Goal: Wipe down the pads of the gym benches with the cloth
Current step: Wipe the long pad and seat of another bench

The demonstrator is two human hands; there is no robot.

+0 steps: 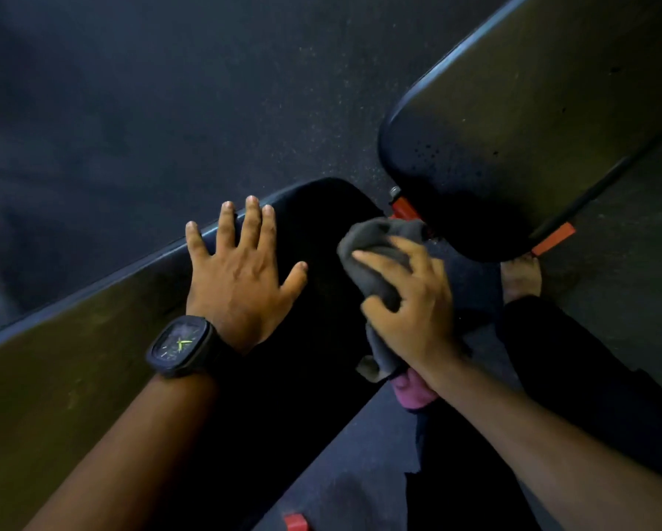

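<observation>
A long dark bench pad (72,362) runs from the lower left up to the middle. My left hand (241,274), with a black watch on the wrist, lies flat on that pad near its rounded end, fingers spread. My right hand (410,300) grips a bunched grey cloth (375,258) at the pad's right edge, by the gap between the pads. A second dark pad (532,128) stretches from the middle toward the upper right, with small dark specks on it.
Dark speckled rubber floor (168,90) lies beyond the benches. Orange-red frame parts (402,208) show between the pads, one more (553,237) under the second pad. My bare foot (521,277) and dark trouser leg (590,377) stand at the right. Something pink (414,389) shows under my right wrist.
</observation>
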